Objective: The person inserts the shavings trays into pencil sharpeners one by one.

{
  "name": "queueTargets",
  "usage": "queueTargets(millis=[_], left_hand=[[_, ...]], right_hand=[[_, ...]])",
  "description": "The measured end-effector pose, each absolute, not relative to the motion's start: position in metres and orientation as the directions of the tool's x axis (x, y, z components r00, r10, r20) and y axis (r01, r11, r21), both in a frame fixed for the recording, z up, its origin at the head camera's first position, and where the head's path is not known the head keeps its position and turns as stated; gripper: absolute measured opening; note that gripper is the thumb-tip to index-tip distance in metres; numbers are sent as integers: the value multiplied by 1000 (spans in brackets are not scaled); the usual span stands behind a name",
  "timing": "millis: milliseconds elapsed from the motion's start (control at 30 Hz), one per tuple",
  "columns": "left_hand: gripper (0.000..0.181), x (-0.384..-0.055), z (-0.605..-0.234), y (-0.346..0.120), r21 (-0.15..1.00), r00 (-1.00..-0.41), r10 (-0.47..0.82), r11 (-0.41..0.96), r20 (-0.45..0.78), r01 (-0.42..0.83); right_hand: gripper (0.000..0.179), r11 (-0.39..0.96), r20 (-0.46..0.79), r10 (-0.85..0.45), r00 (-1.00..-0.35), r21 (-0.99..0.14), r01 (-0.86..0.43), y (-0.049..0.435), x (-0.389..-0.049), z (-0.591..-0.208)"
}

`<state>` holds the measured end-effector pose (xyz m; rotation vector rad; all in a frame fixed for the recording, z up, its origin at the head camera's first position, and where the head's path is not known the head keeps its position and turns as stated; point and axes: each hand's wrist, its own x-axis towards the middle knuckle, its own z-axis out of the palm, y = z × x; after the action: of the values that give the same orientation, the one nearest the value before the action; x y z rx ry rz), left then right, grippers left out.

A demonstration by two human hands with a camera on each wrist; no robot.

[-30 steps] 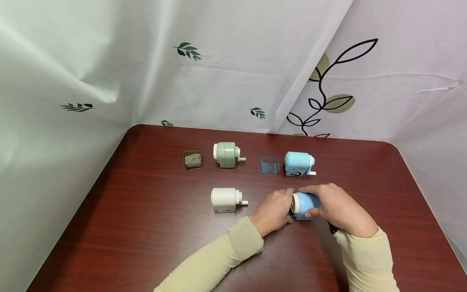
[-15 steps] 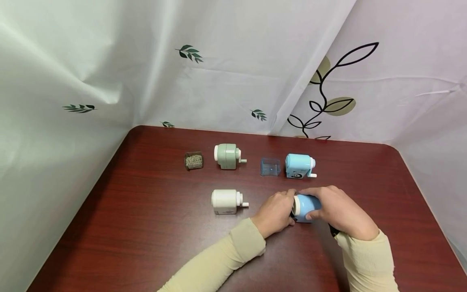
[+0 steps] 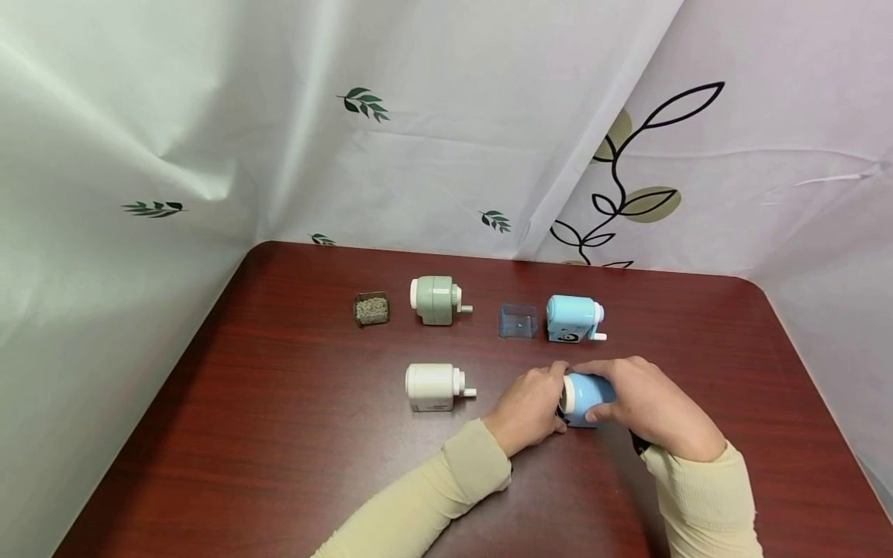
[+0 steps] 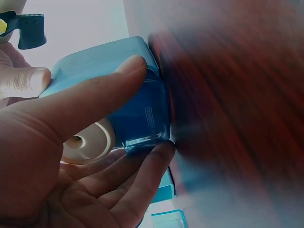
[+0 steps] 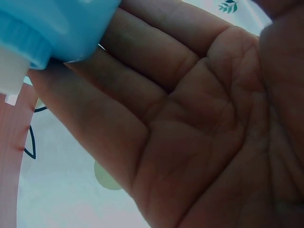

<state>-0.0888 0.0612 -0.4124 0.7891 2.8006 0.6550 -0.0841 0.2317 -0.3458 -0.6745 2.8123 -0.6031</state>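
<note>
A blue hand-crank pencil sharpener point(image 3: 588, 394) with a cream front ring stands on the table between both hands. My right hand point(image 3: 652, 403) grips its body, thumb on the near side and fingers over the far side; the right wrist view shows the fingers point(image 5: 142, 52) along the blue body. At the sharpener's front, my left hand point(image 3: 528, 407) pinches the dark blue transparent shavings drawer point(image 4: 147, 114), thumb and fingers on opposite sides. In the left wrist view the drawer sits in the body, below the cream ring point(image 4: 92, 145). The head view hides most of the drawer.
Behind stand a light-blue sharpener point(image 3: 574, 318) and an empty clear blue drawer point(image 3: 518, 320). Further left are a green sharpener point(image 3: 436, 300) and a drawer of shavings point(image 3: 371, 308). A white sharpener point(image 3: 431, 387) stands left of my left hand. A curtain point(image 3: 418, 155) hangs behind the table.
The head view has tilted slightly, so everything appears a little lower. Both hands keep the same hold on the blue pencil sharpener and its drawer.
</note>
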Motion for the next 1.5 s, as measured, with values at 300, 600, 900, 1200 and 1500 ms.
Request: queueTargets(millis=[300, 600, 900, 1200, 1500], left_hand=[[84, -90, -413, 61, 477, -846, 533, 748, -16, 462], [84, -91, -414, 62, 463, -853, 522, 760, -16, 456], [84, -91, -414, 63, 468, -861, 508, 766, -22, 440], [83, -91, -414, 65, 477, -870, 493, 767, -9, 430], [84, -91, -414, 68, 483, -875, 484, 770, -16, 417]], right_hand=[[54, 818, -87, -465, -881, -423, -390, 231, -84, -346], [52, 811, -80, -472, -878, -431, -396, 231, -85, -345], [53, 817, -83, -468, -880, -419, -395, 232, -85, -345], [52, 817, -82, -469, -879, -419, -397, 231, -85, -345], [53, 819, -88, -469, -879, -415, -395, 232, -85, -345]])
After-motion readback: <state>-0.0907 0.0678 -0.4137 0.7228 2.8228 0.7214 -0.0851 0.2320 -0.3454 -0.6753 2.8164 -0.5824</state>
